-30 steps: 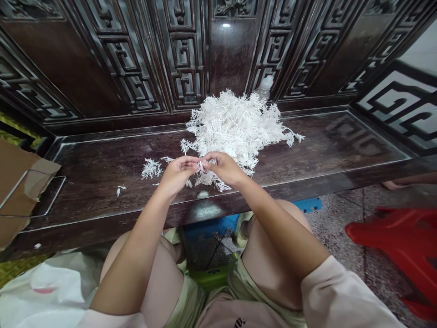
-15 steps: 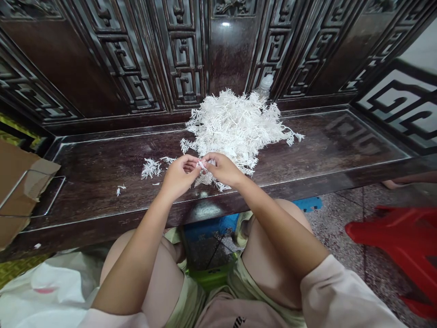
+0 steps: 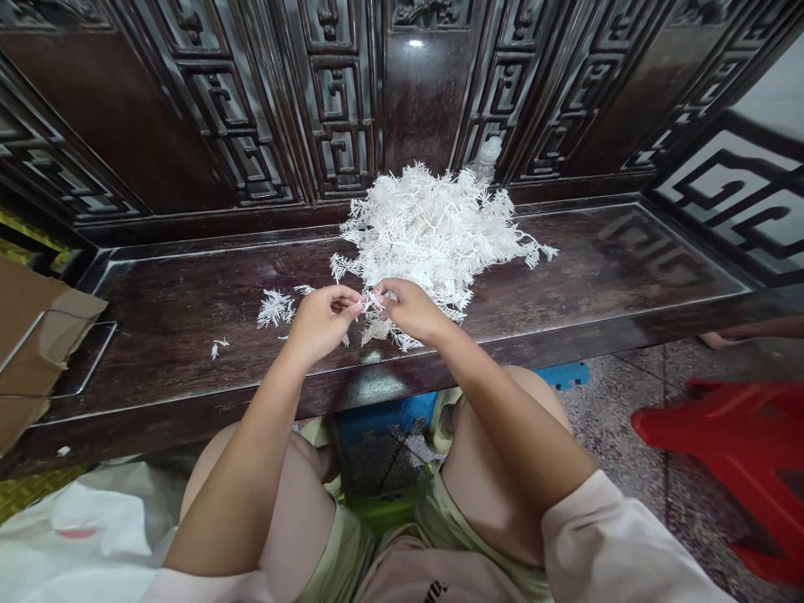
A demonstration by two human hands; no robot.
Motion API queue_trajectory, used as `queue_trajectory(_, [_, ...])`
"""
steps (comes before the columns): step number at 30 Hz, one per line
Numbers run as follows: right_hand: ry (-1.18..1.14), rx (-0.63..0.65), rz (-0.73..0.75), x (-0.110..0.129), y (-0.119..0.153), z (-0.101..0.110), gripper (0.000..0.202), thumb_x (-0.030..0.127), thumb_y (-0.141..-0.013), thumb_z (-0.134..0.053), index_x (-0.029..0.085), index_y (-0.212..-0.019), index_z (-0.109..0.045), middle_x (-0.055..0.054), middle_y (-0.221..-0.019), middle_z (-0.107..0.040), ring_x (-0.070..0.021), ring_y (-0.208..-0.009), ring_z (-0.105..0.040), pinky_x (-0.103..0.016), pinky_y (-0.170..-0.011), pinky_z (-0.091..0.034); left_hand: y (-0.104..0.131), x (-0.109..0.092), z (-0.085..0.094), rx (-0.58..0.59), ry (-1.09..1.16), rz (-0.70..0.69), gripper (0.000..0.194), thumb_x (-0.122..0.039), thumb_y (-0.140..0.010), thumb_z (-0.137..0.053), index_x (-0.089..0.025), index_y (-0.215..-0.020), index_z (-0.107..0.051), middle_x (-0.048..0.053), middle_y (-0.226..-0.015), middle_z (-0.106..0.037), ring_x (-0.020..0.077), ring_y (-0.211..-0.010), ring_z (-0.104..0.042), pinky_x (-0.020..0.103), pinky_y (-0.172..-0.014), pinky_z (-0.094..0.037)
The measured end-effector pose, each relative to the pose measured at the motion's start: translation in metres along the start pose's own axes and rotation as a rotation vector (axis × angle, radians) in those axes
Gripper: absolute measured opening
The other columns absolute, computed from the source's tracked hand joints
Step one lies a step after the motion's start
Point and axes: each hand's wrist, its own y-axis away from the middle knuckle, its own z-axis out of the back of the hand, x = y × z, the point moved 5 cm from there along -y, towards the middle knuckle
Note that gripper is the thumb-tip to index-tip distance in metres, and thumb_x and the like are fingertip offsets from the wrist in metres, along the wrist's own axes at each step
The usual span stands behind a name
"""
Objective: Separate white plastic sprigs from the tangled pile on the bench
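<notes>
Both hands meet in front of a large heap of white plastic sprigs (image 3: 433, 226) on the dark wooden bench. My left hand (image 3: 323, 322) pinches one end of a small white sprig (image 3: 372, 302) between thumb and fingers. The other end is pinched by my right hand (image 3: 408, 310), so the piece spans the short gap between my fingertips. Its exact shape is partly hidden by the fingers. To the left of my left hand lies a small cluster of white sprigs (image 3: 275, 309), with a few loose white bits (image 3: 217, 347) farther left.
A clear bottle with a white cap (image 3: 487, 159) stands behind the heap against the carved backrest (image 3: 427, 100). Torn cardboard (image 3: 47, 352) and a wire frame (image 3: 100, 356) sit at the bench's left end. A red plastic stool (image 3: 729, 435) is on the floor at right.
My left hand has shifted slightly left, away from my right hand, widening the gap between the fingertips. More of the small white sprig shows between them.
</notes>
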Motion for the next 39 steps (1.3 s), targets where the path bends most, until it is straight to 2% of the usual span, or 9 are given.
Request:
queue_trajectory(4, [-0.026, -0.051, -0.03, -0.007, -0.002, 0.01, 0.009, 0.015, -0.074, -0.044, 0.017, -0.075, -0.053, -0.001, -0.064, -0.054, -0.0127, -0.058, -0.05, -0.03, -0.065, -0.038, 0.0, 0.003, 0.008, -0.055, -0.01, 0.024, 0.012, -0.024, -0.067, -0.057, -0.016, -0.074, -0.063, 0.005, -0.072, -0.063, 0.0153, -0.067, -0.055, 0.028, -0.065, -0.043])
queue_trajectory(8, [0.014, -0.436, -0.05, -0.021, 0.0, 0.063, 0.013, 0.01, -0.07, -0.044, 0.017, -0.078, -0.053, -0.004, -0.075, -0.056, -0.0123, -0.059, -0.049, -0.031, -0.064, -0.038, 0.005, 0.016, 0.063, -0.416, -0.046, 0.047, 0.008, -0.022, -0.065, -0.058, -0.017, -0.071, -0.061, 0.004, -0.071, -0.062, 0.0149, -0.068, -0.056, 0.027, -0.067, -0.043])
queue_trajectory(11, [-0.001, -0.288, -0.05, -0.024, -0.003, 0.071, 0.007, 0.018, -0.072, -0.047, 0.015, -0.074, -0.054, -0.003, -0.07, -0.057, -0.0117, -0.057, -0.05, -0.032, -0.065, -0.039, 0.005, 0.024, 0.082, -0.419, 0.156, 0.064, 0.014, -0.021, -0.063, -0.059, -0.016, -0.077, -0.06, 0.003, -0.071, -0.061, 0.014, -0.07, -0.058, 0.027, -0.07, -0.043])
queue_trajectory(16, [-0.012, -0.078, -0.028, -0.014, -0.008, 0.03, 0.013, 0.024, -0.074, -0.049, 0.016, -0.076, -0.058, -0.003, -0.068, -0.061, -0.0138, -0.065, -0.053, -0.031, -0.068, -0.038, -0.002, 0.02, 0.034, -0.154, 0.473, 0.176, 0.022, -0.018, -0.064, -0.053, -0.014, -0.084, -0.06, 0.002, -0.069, -0.058, 0.0115, -0.064, -0.054, 0.025, -0.064, -0.042])
queue_trajectory(20, [0.025, -0.003, -0.012, -0.01, -0.008, -0.002, 0.014, 0.026, -0.073, -0.05, 0.016, -0.075, -0.061, -0.001, -0.066, -0.062, -0.0126, -0.065, -0.052, -0.029, -0.067, -0.038, -0.002, 0.024, 0.0, -0.078, 0.443, 0.276, 0.017, -0.018, -0.063, -0.046, -0.015, -0.071, -0.061, -0.002, -0.05, -0.042, 0.0092, -0.048, -0.04, 0.023, -0.05, -0.033])
queue_trajectory(23, [0.037, 0.017, 0.016, -0.009, -0.006, -0.01, 0.015, 0.026, -0.073, -0.05, 0.016, -0.072, -0.061, 0.0, -0.065, -0.062, -0.0119, -0.064, -0.052, -0.027, -0.066, -0.037, -0.001, 0.027, -0.003, -0.099, 0.28, 0.256, 0.022, -0.03, -0.07, -0.046, -0.016, -0.07, -0.062, -0.002, -0.048, -0.042, 0.0109, -0.049, -0.04, 0.024, -0.05, -0.032])
queue_trajectory(27, [0.048, -0.014, 0.098, -0.007, -0.005, -0.009, 0.017, 0.026, -0.075, -0.048, 0.017, -0.065, -0.059, -0.001, -0.071, -0.061, -0.0126, -0.071, -0.054, -0.026, -0.071, -0.037, -0.001, 0.025, -0.002, -0.09, 0.059, 0.208, 0.031, -0.047, -0.067, -0.054, -0.017, -0.071, -0.063, 0.001, -0.065, -0.059, 0.0164, -0.069, -0.053, 0.027, -0.066, -0.038])
queue_trajectory(33, [0.104, -0.027, 0.131, -0.009, -0.004, -0.009, 0.017, 0.024, -0.076, -0.046, 0.017, -0.069, -0.06, -0.002, -0.073, -0.061, -0.0133, -0.072, -0.053, -0.027, -0.073, -0.037, -0.001, 0.024, -0.006, -0.022, -0.036, 0.187, 0.028, -0.043, -0.066, -0.057, -0.017, -0.074, -0.064, 0.005, -0.082, -0.065, 0.0214, -0.083, -0.058, 0.031, -0.076, -0.041])
queue_trajectory(39, [0.12, -0.021, 0.154, -0.004, -0.002, -0.006, 0.019, 0.022, -0.079, -0.044, 0.016, -0.073, -0.061, -0.002, -0.073, -0.061, -0.0133, -0.073, -0.053, -0.027, -0.072, -0.037, 0.002, 0.018, -0.008, -0.065, -0.028, 0.172, 0.028, -0.039, -0.065, -0.059, -0.017, -0.082, -0.064, 0.006, -0.09, -0.065, 0.0225, -0.092, -0.058, 0.032, -0.079, -0.043])
